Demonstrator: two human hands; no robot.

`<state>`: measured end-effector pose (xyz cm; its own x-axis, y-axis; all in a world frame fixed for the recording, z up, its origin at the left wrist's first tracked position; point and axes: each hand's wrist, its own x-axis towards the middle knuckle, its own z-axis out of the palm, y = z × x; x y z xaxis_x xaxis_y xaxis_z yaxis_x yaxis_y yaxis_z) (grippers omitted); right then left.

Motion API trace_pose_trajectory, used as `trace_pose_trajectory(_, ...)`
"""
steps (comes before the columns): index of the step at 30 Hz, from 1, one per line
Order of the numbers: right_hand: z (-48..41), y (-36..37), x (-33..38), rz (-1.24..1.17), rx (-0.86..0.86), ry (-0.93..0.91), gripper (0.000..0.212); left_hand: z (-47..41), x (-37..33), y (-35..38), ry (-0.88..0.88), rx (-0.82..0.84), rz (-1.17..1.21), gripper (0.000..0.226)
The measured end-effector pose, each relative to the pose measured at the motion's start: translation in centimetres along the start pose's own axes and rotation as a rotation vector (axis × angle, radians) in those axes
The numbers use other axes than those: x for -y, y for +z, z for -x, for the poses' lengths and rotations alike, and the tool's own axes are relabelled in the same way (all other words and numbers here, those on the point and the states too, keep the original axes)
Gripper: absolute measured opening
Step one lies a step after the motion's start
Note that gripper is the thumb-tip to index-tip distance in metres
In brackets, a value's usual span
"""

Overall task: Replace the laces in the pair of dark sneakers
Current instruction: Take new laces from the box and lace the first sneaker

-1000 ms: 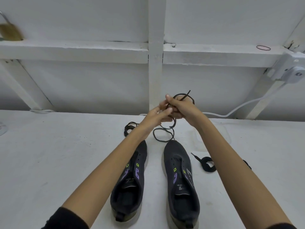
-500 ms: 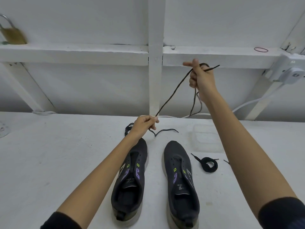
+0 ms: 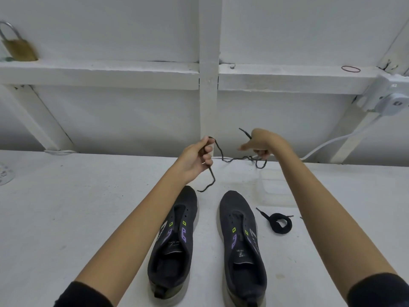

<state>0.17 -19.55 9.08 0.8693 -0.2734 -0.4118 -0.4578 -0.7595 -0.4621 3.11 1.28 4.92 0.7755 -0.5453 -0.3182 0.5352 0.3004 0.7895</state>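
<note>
We note thin dark lace (image 3: 230, 160) slung sideways: left hand (image 3: 197, 158) grips one end, right hand (image 3: 263, 145) pinches other. Dark knit sneakers (image 3: 188, 200) below, toes toward hands; left hand nearer.

Single head-worn wide-angle view; facing forward and down, close over sneakers (image 3: 239, 209) on table (image 3: 66, 218), wall (image 3: 110, 120) beyond.

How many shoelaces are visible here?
2. The thin lace hangs between the left hand and right hand; the coiled lace lies on the table beside the right-side sneaker. The arms may hide others.
</note>
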Motion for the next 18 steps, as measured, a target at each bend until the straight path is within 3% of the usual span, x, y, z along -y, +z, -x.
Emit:
trace_pose_trajectory(3, 1.5, 2.1, 0.6, -0.339, 0.194, -0.247, 0.033, -0.3, -0.6, 1.3, -0.049, 0.046, 0.246, 0.022)
trace_pose_trajectory(6, 3.2, 5.1, 0.6, -0.610, 0.418, -0.414, 0.031, -0.5, -1.1, 2.1, -0.054, 0.058, 0.328, 0.025)
trace_pose_trajectory(10, 3.8, 8.8, -1.3, -0.544, 0.412, -0.478, 0.029, -1.3, -2.3, 1.6, -0.029, -0.019, 0.439, 0.027)
trace_pose_trajectory(15, 4.1, 10.0, -3.8, -0.561, 0.359, -0.387, 0.030, -1.5, -3.1, -0.7, 0.030, -0.178, 0.508, 0.029)
trace_pose_trajectory(18, 4.4, 9.3, -3.9, -0.642, 0.312, -0.370, 0.031, -1.4, -2.2, -1.9, -0.005, -0.314, 0.317, 0.021)
